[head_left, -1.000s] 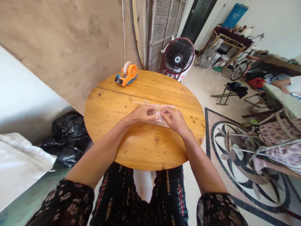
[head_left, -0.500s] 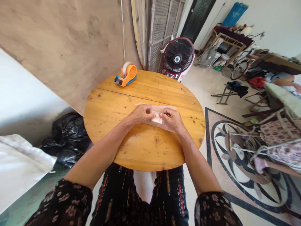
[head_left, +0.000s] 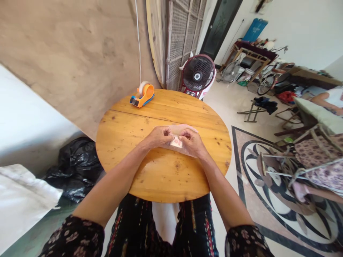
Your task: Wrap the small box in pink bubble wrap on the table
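Observation:
On the round wooden table (head_left: 171, 178) lies a thin, pinkish see-through sheet (head_left: 184, 127), perhaps plastic wrap. A small white piece with pink-red marks (head_left: 177, 142) rests on its middle; its exact kind is too small to make out. My left hand (head_left: 159, 136) is closed in a pinch at the left edge of this white piece. From the other side, my right hand (head_left: 192, 141) pinches at its right edge, thumb and forefinger together. Both hands cover parts of the sheet.
An orange and blue tape dispenser (head_left: 143, 94) stands at the table's far left. Beyond the far edge is a dark red fan (head_left: 197, 76). Black plastic bags (head_left: 77, 164) lie on the floor at left. Another person's arm (head_left: 328, 103) shows at far right.
My hands stay at the sheet, with slight finger shifts, and more of the marked white piece shows between them. The view has tilted up a little, so the table sits lower.

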`<act>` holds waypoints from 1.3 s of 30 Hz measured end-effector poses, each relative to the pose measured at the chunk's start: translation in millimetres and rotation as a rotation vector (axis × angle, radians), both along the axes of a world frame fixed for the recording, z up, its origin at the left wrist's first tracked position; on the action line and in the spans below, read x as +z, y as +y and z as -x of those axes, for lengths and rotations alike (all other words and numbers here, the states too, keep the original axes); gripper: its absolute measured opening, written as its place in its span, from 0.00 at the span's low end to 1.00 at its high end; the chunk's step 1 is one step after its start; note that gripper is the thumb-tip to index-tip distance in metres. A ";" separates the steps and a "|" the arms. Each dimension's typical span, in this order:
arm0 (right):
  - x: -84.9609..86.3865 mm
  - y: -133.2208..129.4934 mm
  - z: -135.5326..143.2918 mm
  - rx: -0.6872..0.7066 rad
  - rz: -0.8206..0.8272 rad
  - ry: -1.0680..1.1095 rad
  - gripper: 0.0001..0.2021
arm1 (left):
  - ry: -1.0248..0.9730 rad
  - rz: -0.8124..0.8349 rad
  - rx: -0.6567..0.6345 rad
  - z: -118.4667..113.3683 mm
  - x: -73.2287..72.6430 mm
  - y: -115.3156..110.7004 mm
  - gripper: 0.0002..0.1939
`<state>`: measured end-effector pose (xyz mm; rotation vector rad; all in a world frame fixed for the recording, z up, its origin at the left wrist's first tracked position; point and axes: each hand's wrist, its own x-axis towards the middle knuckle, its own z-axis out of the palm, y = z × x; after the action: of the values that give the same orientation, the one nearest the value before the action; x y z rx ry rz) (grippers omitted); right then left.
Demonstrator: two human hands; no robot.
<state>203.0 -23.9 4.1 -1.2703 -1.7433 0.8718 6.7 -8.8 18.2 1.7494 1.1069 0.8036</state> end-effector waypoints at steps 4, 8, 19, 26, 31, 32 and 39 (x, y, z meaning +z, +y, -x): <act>0.3 -0.6 1.0 0.004 0.007 -0.031 0.09 | 0.029 -0.027 0.033 -0.8 -1.8 1.8 0.08; 1.4 -3.4 2.0 -0.009 -0.004 -0.055 0.09 | 0.042 -0.033 0.064 1.6 -7.4 4.4 0.09; 1.7 -5.5 3.1 -0.023 -0.008 -0.049 0.08 | 0.051 -0.115 0.015 4.7 -9.0 6.3 0.10; 1.3 -3.8 2.9 0.000 -0.030 -0.021 0.09 | 0.079 -0.186 -0.032 -2.0 -6.5 3.4 0.15; -1.5 -2.2 1.8 -0.007 -0.047 -0.032 0.09 | 0.048 -0.193 -0.040 -6.1 -8.6 1.2 0.13; -1.9 -2.1 1.4 -0.009 -0.055 -0.039 0.09 | 0.050 -0.193 -0.036 -6.6 -9.4 1.5 0.12; -5.0 -0.7 -2.9 -0.033 -0.083 -0.086 0.09 | 0.021 -0.113 -0.003 -8.3 -11.5 1.8 0.10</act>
<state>205.9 -24.5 -0.9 -1.2949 -1.8010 0.7282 15.0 -7.0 6.7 1.8564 1.0914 0.8623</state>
